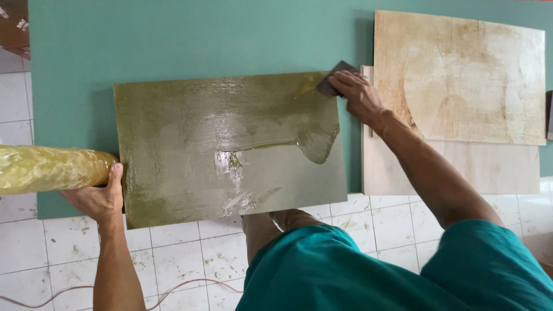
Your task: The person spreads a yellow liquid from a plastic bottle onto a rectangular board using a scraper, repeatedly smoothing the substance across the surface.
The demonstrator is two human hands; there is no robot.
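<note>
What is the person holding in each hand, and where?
The right hand grips a dark scraper by its near edge. The left hand holds the yellow roll at its end.

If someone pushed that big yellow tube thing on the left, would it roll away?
Probably. The yellow roll is round and lies on its side, so it would likely roll. The left hand touches its end. Its surface looks shiny, so it may be a bit slippery.

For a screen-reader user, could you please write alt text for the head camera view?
Seen from above, a person's right hand presses a dark scraper at the far right corner of a board coated in glossy yellowish liquid, which lies on a green sheet. The left hand holds a yellow roll at the board's left edge.
</note>
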